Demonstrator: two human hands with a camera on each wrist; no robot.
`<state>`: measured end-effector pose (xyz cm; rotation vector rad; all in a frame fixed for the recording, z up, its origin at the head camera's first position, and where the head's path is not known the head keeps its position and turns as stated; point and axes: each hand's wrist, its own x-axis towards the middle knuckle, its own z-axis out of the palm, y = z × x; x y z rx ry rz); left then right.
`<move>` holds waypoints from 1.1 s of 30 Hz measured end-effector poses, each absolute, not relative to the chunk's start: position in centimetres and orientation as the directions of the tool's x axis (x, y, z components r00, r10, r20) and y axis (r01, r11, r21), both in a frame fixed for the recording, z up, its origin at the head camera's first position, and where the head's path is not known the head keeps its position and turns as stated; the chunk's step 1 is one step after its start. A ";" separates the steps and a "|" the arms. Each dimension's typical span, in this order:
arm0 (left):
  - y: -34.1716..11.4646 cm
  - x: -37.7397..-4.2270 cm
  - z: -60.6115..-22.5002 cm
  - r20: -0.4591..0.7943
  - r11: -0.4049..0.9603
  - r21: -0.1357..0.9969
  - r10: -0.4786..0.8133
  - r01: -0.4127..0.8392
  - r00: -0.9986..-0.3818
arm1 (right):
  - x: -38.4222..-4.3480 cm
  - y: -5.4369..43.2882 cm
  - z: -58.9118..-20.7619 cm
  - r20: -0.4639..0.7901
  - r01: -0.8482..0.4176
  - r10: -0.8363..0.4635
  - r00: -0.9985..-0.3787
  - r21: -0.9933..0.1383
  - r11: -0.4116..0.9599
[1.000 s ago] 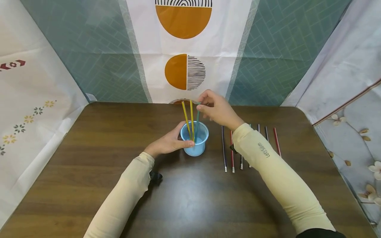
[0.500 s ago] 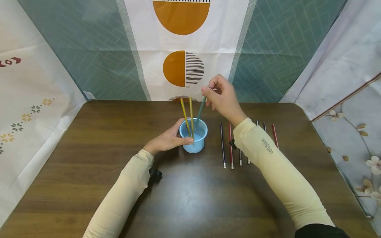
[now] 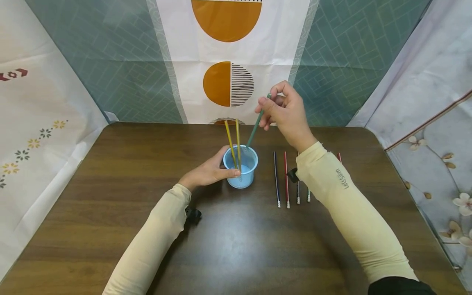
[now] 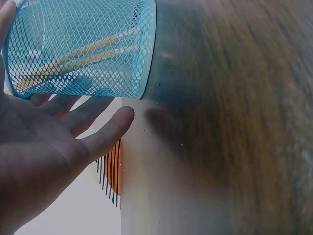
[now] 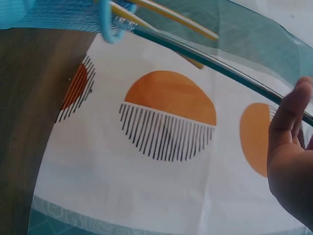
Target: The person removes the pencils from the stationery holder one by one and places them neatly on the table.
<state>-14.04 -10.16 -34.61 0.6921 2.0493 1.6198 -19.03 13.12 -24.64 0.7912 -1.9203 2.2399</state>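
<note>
Green and slender, one pencil (image 3: 256, 128) slanted from your raised right hand (image 3: 287, 111), which pinched it, to the rim of the light-blue mesh cup (image 3: 241, 181) your left hand (image 3: 208, 170) gripped on the brown worktop (image 3: 129, 196). Two yellow pencils (image 3: 230, 141) leaned inside; five other pencils (image 3: 286, 180) showed alongside. Your cream right sleeve (image 3: 354, 217) read "LetsSlim".

Far-right red pencil (image 3: 339, 157): lower part hidden by the right sleeve (image 3: 355, 217).
Mesh cup (image 4: 115, 78): cut by left wrist view's top edge.
Right hand (image 5: 293, 152): cut by right wrist view's right edge.
</note>
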 end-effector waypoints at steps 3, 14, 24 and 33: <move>-10.1 -14.1 -34.8 -0.035 0.186 0.977 0.623 0.105 -0.782 | -18.9 13.6 -24.1 0.387 -0.324 -0.283 -0.878 -0.914 -0.243; -10.0 -14.0 -34.8 -0.058 0.187 0.980 0.614 0.074 -0.787 | -19.0 16.2 -23.7 0.318 -0.237 -0.236 -0.918 -0.918 -0.318; -10.2 -14.8 -36.6 -0.056 0.211 0.973 0.608 0.093 -0.792 | -18.7 17.8 -24.8 0.378 -0.363 -0.134 -0.916 -0.923 -0.126; -9.9 -14.0 -34.7 -0.072 0.254 0.961 0.602 0.105 -0.795 | -18.8 19.5 -25.8 0.378 -0.361 -0.111 -0.919 -0.920 -0.152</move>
